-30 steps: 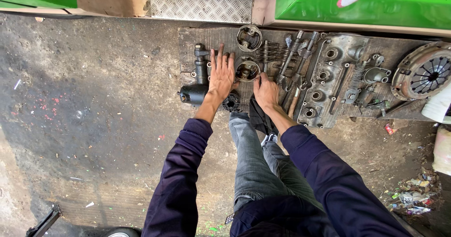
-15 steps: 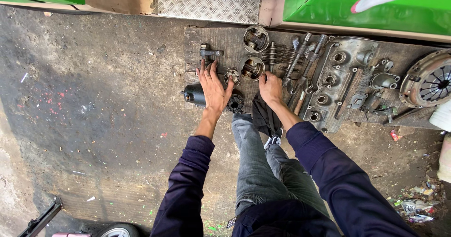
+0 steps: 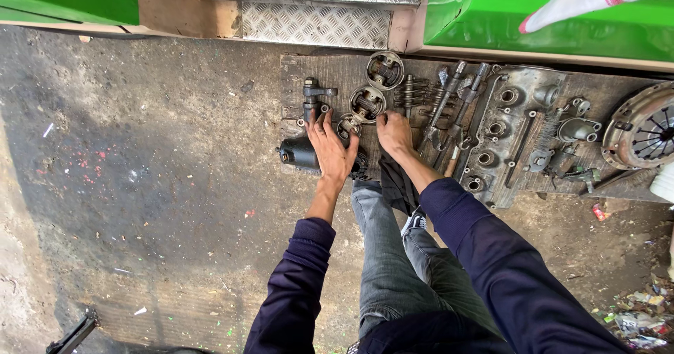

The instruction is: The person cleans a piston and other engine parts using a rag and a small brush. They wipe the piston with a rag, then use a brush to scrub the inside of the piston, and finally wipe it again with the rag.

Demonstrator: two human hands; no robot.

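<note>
Your left hand [image 3: 331,148] lies flat, fingers spread, touching the round greasy piston [image 3: 368,104]; your right hand [image 3: 394,132], fingers curled loosely, rests just beside it on the board [image 3: 295,73].

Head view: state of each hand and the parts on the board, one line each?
left hand: open, flat, fingers spread on the board beside the dark motor
right hand: fingers curled on the board, grip unclear
pistons: three, lying on their sides
cylinder head: lying flat
clutch plate: lying flat, partly out of frame
board: flat on the ground
</note>
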